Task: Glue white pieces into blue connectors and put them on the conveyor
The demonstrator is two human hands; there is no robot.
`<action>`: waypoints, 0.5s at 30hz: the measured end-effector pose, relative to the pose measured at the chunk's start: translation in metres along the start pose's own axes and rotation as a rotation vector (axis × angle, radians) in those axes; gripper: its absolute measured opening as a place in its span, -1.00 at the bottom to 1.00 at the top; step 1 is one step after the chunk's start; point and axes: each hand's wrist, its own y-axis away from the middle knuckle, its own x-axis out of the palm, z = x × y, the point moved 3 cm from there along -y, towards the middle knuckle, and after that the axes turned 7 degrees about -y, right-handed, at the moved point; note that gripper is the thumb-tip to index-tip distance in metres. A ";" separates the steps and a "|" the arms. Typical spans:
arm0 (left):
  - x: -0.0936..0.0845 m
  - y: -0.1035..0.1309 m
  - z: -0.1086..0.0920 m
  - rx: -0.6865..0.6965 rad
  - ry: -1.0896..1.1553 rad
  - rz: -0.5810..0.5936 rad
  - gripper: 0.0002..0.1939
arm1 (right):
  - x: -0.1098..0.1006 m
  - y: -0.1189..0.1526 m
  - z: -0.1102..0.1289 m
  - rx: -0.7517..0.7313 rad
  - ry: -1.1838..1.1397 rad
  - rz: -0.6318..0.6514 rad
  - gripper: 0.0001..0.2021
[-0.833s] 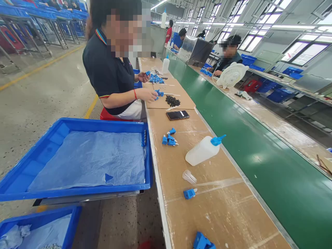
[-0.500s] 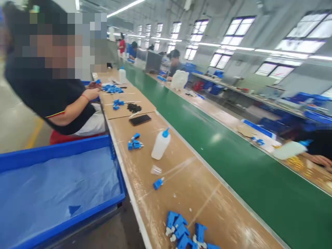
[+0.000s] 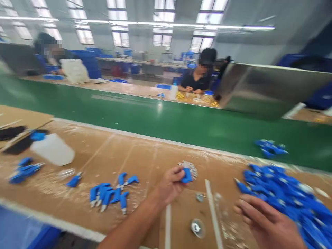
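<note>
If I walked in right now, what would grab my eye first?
Probably the big heap of blue parts at the right, by the right hand. Next, the wide green strip running across the scene beyond the cardboard-brown worktop. Then, near the middle, the left hand holding a small blue piece.
</note>
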 end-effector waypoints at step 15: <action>0.039 -0.018 0.017 -0.080 -0.349 0.036 -0.65 | 0.030 -0.052 -0.005 0.147 -0.055 0.352 -0.72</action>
